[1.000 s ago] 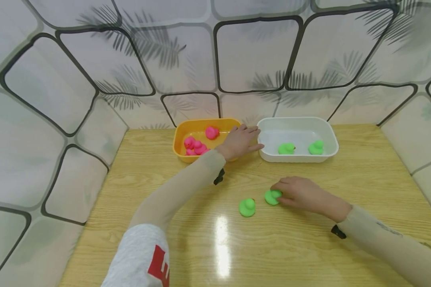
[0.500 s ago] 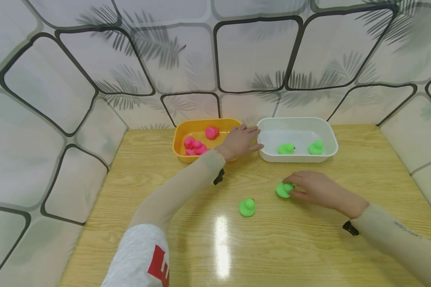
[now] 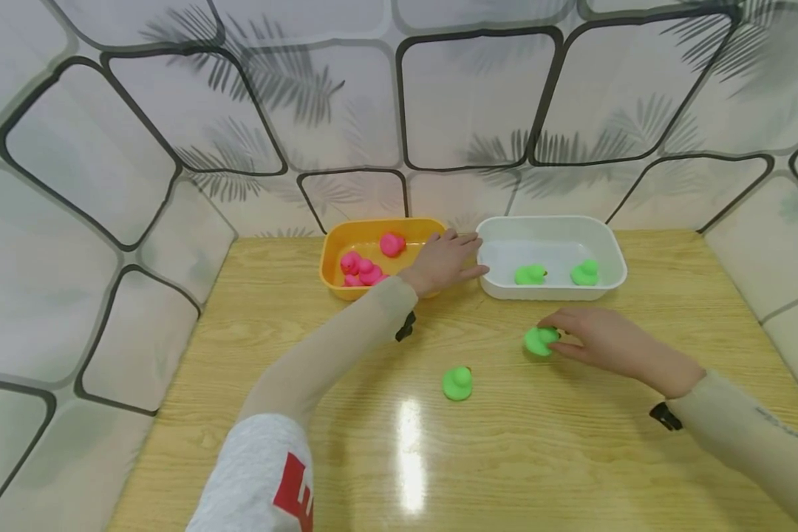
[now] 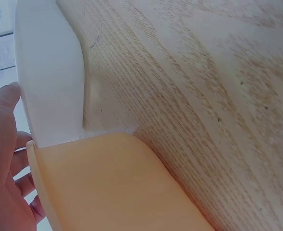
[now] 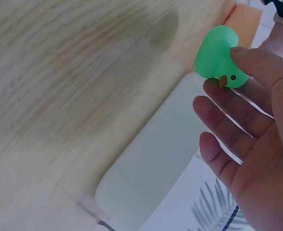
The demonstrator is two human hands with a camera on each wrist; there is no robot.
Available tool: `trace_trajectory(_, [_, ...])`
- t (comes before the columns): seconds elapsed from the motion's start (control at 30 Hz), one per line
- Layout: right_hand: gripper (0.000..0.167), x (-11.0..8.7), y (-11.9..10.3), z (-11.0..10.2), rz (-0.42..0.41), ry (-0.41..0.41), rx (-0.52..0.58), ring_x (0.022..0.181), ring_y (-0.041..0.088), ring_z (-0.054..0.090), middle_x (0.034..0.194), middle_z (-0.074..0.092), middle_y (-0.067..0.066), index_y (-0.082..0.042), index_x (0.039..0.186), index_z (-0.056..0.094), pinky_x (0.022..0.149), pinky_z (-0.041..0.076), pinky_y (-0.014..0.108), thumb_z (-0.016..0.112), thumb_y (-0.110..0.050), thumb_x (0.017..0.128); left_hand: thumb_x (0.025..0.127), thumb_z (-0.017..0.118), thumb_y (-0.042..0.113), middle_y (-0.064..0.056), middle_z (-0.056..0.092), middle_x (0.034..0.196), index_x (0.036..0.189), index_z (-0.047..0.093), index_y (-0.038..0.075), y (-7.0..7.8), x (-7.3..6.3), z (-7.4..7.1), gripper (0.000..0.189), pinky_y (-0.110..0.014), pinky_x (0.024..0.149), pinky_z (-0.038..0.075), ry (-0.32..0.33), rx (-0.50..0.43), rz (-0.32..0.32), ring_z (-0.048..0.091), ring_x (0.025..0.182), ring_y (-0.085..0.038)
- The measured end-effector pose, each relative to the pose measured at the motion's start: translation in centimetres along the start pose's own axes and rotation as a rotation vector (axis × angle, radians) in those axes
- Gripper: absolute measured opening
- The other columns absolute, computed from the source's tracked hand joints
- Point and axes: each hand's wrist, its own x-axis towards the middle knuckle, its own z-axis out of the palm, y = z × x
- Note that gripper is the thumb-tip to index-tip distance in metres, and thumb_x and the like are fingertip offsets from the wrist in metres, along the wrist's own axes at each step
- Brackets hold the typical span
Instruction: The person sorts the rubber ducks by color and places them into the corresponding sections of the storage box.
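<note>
Between thumb and fingers, my right hand [image 3: 601,340] pinches a green rubber duck [image 3: 541,341] in front of the white tub. The right wrist view shows that duck [image 5: 218,55] with its orange beak and black eye, raised off the table. My left hand [image 3: 444,262] lies across the gap between the two tubs, its fingers fairly straight over the orange tub's right rim, fingertips at the white tub's left rim. Two green ducks sit inside the white tub [image 3: 552,293]. Several pink ducks [image 3: 366,272] lie in the orange tub [image 3: 332,287]. Another green duck [image 3: 457,383] rests on the table.
The wooden table [image 3: 273,318] meets a patterned wall [image 3: 479,103] behind the tubs. In the left wrist view, the orange tub [image 4: 107,183] and the white tub [image 4: 50,72] stand end to end. My left forearm [image 3: 335,355] crosses the table's left half.
My right hand has carried the green duck up and to the right, toward the white tub. My left hand and the other ducks have stayed put.
</note>
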Motion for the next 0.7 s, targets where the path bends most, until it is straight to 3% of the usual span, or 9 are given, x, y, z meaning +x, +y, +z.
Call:
trace_trajectory(0.53, [0.031, 0.1, 1.1, -2.1, 0.001, 0.079, -0.041, 0.087, 0.018, 0.069, 0.101, 0.074, 0.0, -0.007, 0.112, 0.076, 0.073, 0.058, 0.041, 0.088, -0.011, 0.083, 0.106, 0.041, 0.065, 0.002, 0.037, 0.167, 0.163, 0.038, 0.018, 0.0, 0.1, 0.0, 0.074, -0.048, 0.121, 0.03, 0.011, 0.001, -0.007, 0.037, 0.147, -0.026])
trace_trajectory(0.7, [0.032, 0.4, 1.6, -2.8, 0.03, 0.068, -0.054, 0.085, 0.018, 0.069, 0.101, 0.075, 0.001, -0.007, 0.113, 0.076, 0.072, 0.057, 0.042, 0.087, -0.014, 0.084, 0.106, 0.041, 0.065, 0.002, 0.036, 0.168, 0.163, 0.037, 0.018, 0.0, 0.1, 0.0, 0.074, -0.048, 0.122, 0.029, 0.002, 0.0, -0.009, 0.036, 0.149, -0.026])
